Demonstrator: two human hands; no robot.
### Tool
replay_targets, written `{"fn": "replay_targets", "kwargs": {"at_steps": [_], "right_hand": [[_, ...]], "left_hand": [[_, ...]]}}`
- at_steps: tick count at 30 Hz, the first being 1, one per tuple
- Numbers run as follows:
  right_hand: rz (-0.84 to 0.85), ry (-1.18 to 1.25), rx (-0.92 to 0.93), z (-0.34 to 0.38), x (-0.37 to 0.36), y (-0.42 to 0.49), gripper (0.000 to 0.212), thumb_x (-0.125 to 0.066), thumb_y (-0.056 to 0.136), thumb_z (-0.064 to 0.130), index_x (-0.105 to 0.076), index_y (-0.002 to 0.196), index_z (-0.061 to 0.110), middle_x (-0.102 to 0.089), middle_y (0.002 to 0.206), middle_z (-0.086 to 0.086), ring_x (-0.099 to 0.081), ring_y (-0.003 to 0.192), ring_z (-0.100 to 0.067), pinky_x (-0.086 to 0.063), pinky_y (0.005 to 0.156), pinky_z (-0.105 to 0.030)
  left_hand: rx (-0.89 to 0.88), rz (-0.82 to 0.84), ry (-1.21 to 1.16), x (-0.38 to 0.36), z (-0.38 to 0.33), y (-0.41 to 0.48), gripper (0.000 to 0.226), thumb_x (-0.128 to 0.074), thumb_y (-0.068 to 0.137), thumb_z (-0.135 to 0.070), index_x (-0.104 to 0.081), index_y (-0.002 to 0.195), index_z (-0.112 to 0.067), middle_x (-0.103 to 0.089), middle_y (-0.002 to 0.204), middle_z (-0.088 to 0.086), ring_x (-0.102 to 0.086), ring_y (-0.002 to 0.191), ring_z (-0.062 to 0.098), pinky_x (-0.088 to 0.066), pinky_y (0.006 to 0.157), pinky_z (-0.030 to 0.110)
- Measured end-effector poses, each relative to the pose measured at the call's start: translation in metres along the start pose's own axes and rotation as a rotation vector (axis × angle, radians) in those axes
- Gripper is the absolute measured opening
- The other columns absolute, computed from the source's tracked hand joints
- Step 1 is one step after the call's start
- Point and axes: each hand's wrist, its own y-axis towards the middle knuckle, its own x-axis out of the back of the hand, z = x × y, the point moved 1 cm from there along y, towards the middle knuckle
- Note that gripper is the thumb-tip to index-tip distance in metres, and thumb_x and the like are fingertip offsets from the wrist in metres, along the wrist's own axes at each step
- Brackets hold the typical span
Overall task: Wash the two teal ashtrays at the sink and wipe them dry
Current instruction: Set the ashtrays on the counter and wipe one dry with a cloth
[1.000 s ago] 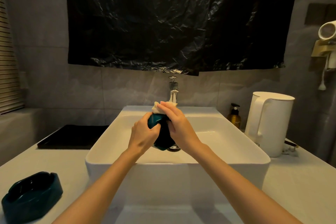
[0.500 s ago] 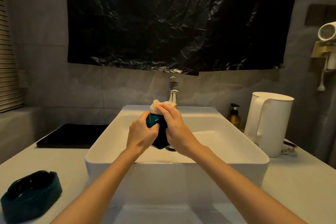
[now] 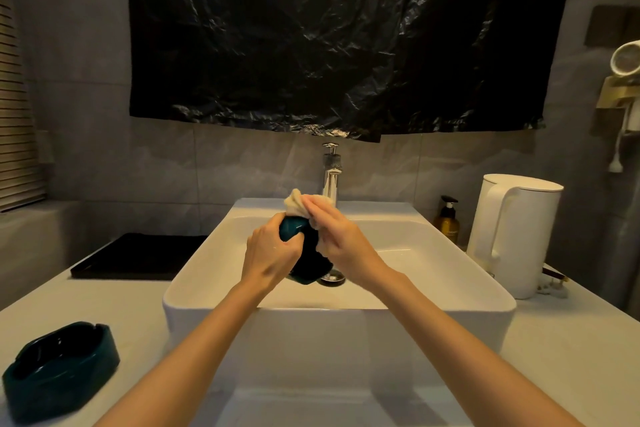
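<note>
- Head view, step in hand: you hold one teal ashtray tipped on edge over the sink, just in front of the tap. No water shows at the spout, so I judge this to be the wiping-dry step on this piece, not the wash.
- Head view, hands: your left hand grips the ashtray by its near side, thumb hooked over the rim. Your right hand holds a pale cloth bunched against the upper edge, fingers laid over it.
- Head view, the other piece: the second ashtray sits upright on the counter at far left, well apart from the basin and untouched.
- Next move: turn the held piece in your left hand so the cloth reaches the hollow and the notches, and keep it over the basin, since a wet glazed thing may slip.
- Hard to make out: your right fingers are blurred, so how the thumb sits is probably a pinch, but I cannot say. The ashtray's far face and the drain beneath it are mostly hidden. In this dim light I cannot tell whether the counter piece is wet or dry.
</note>
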Motion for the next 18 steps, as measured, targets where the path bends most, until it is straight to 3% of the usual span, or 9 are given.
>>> {"fn": "replay_targets", "kwargs": {"at_steps": [3, 6, 8, 10, 13, 15, 18], "right_hand": [[-0.055, -0.048, 0.015, -0.0085, 0.0091, -0.0056, 0.054, -0.05, 0.092, -0.007, -0.042, 0.143, 0.011, -0.048, 0.14, 0.0, -0.045, 0.126, -0.009, -0.037, 0.106, -0.018], [-0.192, -0.214, 0.133, -0.0066, 0.01, -0.0057, 0.047, -0.061, 0.087, 0.0, -0.056, 0.132, 0.013, -0.064, 0.124, -0.003, -0.065, 0.103, -0.02, -0.053, 0.087, -0.026], [-0.186, -0.346, 0.251, -0.0046, 0.0083, -0.0025, 0.046, -0.067, 0.079, -0.003, -0.064, 0.123, 0.011, -0.069, 0.115, -0.005, -0.071, 0.091, -0.026, -0.059, 0.075, -0.036], [-0.155, -0.429, 0.296, -0.0063, 0.009, 0.0006, 0.046, -0.069, 0.078, -0.002, -0.064, 0.122, 0.01, -0.069, 0.116, -0.007, -0.071, 0.09, -0.028, -0.06, 0.072, -0.039], [-0.213, -0.418, 0.171, -0.0085, 0.0115, 0.0015, 0.028, -0.06, 0.089, 0.012, -0.065, 0.117, 0.012, -0.073, 0.102, -0.007, -0.07, 0.076, -0.031, -0.059, 0.064, -0.041], [-0.263, -0.399, 0.103, -0.0075, 0.0086, -0.0014, 0.019, -0.059, 0.091, 0.016, -0.065, 0.109, 0.015, -0.071, 0.086, -0.003, -0.065, 0.065, -0.025, -0.055, 0.058, -0.037], [-0.292, -0.41, 0.012, -0.0025, 0.0045, -0.0026, 0.009, -0.062, 0.088, 0.015, -0.063, 0.097, 0.019, -0.07, 0.08, 0.001, -0.062, 0.062, -0.021, -0.05, 0.053, -0.031]], "left_hand": [[-0.015, 0.031, 0.002, 0.0013, 0.0018, 0.0, 0.039, -0.044, 0.072, -0.037, -0.061, 0.104, -0.02, -0.062, 0.084, -0.004, -0.057, 0.078, 0.018, -0.044, 0.068, 0.026], [-0.023, 0.069, 0.013, -0.0038, 0.0007, -0.0008, 0.034, -0.044, 0.072, -0.035, -0.059, 0.098, -0.021, -0.063, 0.08, -0.003, -0.058, 0.075, 0.019, -0.048, 0.066, 0.03], [-0.018, 0.083, 0.024, -0.0057, 0.0002, -0.0013, 0.033, -0.043, 0.073, -0.036, -0.059, 0.096, -0.019, -0.064, 0.08, -0.001, -0.059, 0.075, 0.022, -0.052, 0.069, 0.036], [-0.016, 0.071, 0.024, -0.0053, 0.0001, -0.0015, 0.034, -0.044, 0.074, -0.036, -0.06, 0.098, -0.018, -0.065, 0.081, 0.0, -0.06, 0.076, 0.022, -0.053, 0.071, 0.038], [-0.041, 0.043, 0.011, -0.0044, 0.0, -0.0017, 0.025, -0.055, 0.083, -0.026, -0.06, 0.107, -0.018, -0.064, 0.085, -0.002, -0.059, 0.078, 0.02, -0.049, 0.07, 0.029], [-0.071, 0.031, 0.031, -0.0039, 0.0004, -0.0015, 0.026, -0.058, 0.085, -0.02, -0.06, 0.111, -0.018, -0.065, 0.088, -0.003, -0.059, 0.078, 0.019, -0.046, 0.069, 0.026], [-0.084, 0.036, 0.04, -0.0044, 0.0009, -0.0018, 0.028, -0.057, 0.085, -0.023, -0.06, 0.112, -0.019, -0.063, 0.088, -0.005, -0.059, 0.079, 0.019, -0.051, 0.071, 0.029]]}}
